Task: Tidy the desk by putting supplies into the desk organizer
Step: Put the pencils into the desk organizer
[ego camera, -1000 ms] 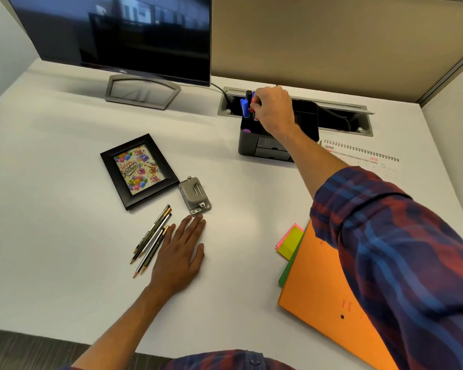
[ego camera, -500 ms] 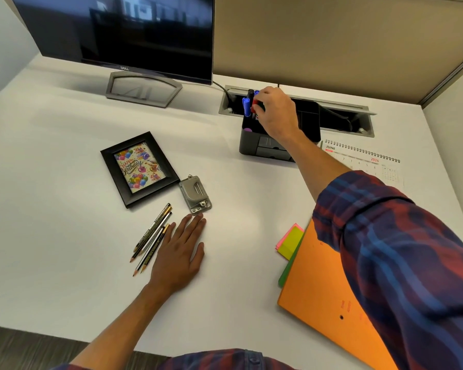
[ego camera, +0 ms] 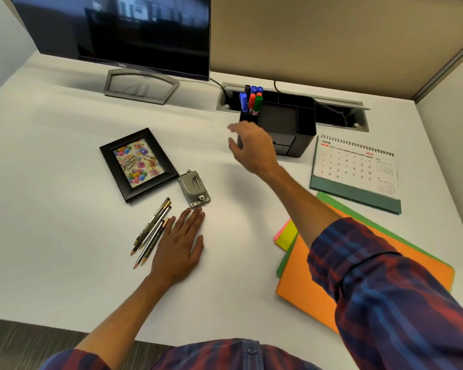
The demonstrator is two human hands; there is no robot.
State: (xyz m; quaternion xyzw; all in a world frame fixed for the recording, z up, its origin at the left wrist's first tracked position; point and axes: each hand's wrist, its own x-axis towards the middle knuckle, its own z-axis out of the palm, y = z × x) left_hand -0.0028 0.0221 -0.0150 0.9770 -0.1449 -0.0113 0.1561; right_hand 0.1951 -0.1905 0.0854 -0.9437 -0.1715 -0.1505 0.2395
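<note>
At far centre, desk organizer (ego camera: 292, 124): black, on the tabletop (ego camera: 64, 236); markers (ego camera: 251, 98) upright in its far-left compartment.
Right hand (ego camera: 254, 149): raised just near-left of the organizer, blurred; fingers appear loosely spread, holding nothing.
Left hand (ego camera: 179, 244): flat on the tabletop, fingers straight.
Pencils (ego camera: 153, 231): lying loose, touching the left hand's left edge.
Hole punch (ego camera: 194, 189): just beyond the left fingertips.

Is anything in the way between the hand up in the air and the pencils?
Nothing blocks it. The right hand hovers in front of the organizer, with bare desk between it and the pencils. The hole punch sits just off that path, and the left hand lies flat beside the pencils.
</note>
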